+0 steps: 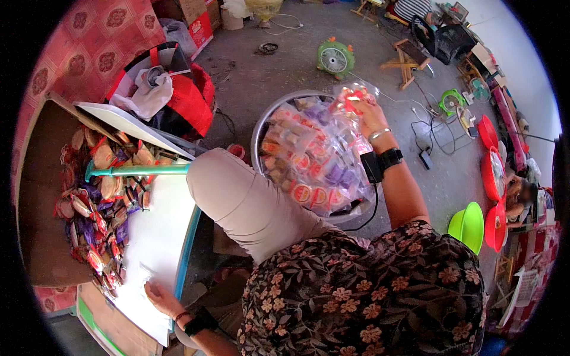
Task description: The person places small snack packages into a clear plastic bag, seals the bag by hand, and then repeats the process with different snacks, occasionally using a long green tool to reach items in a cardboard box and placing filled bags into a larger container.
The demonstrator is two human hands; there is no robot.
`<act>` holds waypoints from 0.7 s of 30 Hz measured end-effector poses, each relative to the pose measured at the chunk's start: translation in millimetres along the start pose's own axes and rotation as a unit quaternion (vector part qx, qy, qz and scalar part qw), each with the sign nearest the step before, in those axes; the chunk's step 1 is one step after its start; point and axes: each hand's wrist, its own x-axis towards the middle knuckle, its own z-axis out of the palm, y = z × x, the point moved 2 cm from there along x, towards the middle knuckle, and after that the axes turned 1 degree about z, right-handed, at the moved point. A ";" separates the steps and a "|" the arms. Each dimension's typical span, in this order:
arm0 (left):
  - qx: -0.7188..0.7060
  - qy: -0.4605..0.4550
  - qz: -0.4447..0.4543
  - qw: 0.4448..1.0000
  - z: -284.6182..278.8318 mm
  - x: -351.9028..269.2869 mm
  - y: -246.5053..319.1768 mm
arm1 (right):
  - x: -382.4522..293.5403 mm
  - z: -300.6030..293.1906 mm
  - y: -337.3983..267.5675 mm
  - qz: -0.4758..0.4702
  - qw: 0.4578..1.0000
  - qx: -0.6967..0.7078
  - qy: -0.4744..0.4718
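My right hand [372,116] is raised over the far right rim of a metal basin [256,151], shut on a clear plastic bag of small red-and-gold wrapped packets [354,100]. Many clear bags of packets [316,155] fill the basin. On the white board [156,231], my left hand [162,299] lies with its fingertips at a flat clear plastic bag [144,273]; whether they grip it cannot be told. A heap of loose wrapped packets [95,213], red and purple, covers the board's far side. A turquoise T-shaped tool [138,170] reaches over this heap from beside my raised knee.
A red-and-black bag [189,102] with white plastic stands beyond the board. A green fan [334,58] stands on the floor past the basin. Cables [429,129], red basins [492,173] and a lime basin [466,227] lie to the right. Another person [519,200] is at the far right.
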 end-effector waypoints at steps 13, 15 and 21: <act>0.032 -0.033 0.032 0.998 -6.7 10.0 -24.5 | -33.1 -139.3 102.5 0.188 0.975 0.033 0.112; 0.035 -0.039 0.029 0.998 -6.3 7.6 -19.4 | -35.6 -132.4 115.1 0.214 0.970 0.037 0.106; 0.086 -0.036 0.065 0.994 -5.8 3.8 -6.5 | -41.3 -54.4 132.3 0.234 0.966 0.073 0.077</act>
